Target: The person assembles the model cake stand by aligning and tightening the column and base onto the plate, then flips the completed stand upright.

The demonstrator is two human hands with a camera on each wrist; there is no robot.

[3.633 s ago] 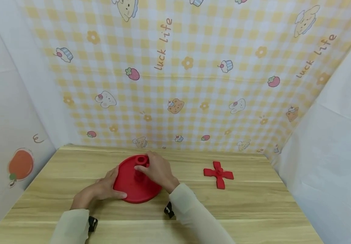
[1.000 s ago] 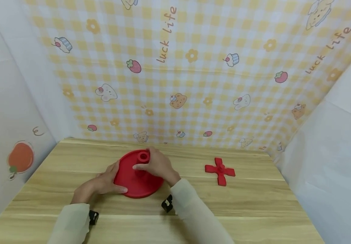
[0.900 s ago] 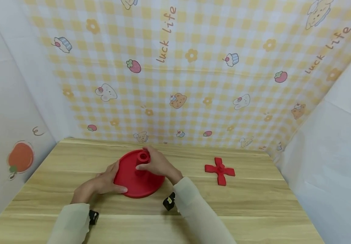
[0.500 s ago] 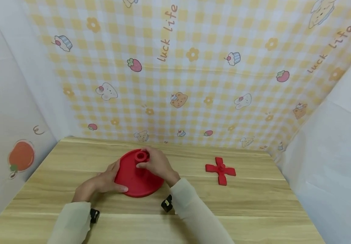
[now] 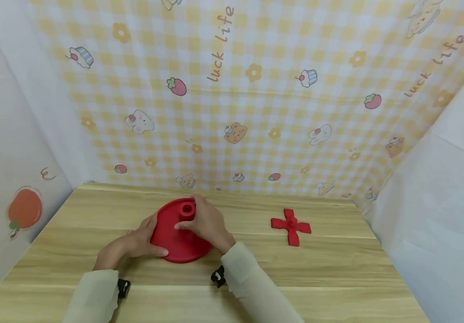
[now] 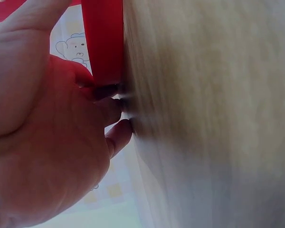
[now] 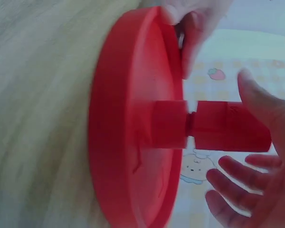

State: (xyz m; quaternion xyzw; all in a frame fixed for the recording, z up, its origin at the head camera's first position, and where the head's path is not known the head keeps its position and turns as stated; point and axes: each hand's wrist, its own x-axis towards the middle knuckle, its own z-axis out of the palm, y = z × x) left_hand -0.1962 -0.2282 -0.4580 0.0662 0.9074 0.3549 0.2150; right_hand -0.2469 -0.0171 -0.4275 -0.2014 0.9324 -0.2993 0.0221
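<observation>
While left hand (image 5: 136,241) pinches rim of round red plastic-looking base (image 5: 183,251) on counter (image 5: 336,273), right hand (image 5: 210,224) spreads loosely around red hollow cylindrical post (image 7: 223,126) atop it. Likely light, stiff, smooth; best held by rim, post sides.

Versus 0.5 s ago, head view: right hand (image 5: 209,224) shifted slightly left and toward the person. Thumb now lower against the red post (image 5: 184,217), tip reaching farther past its left side; more post wall exposed above the thumb. Behind the grip, wrist covers more of the red disc's (image 5: 177,250) right edge. Right sleeve (image 5: 252,279) and black wrist piece (image 5: 217,277), on the person's side of the grip, moved along.
</observation>
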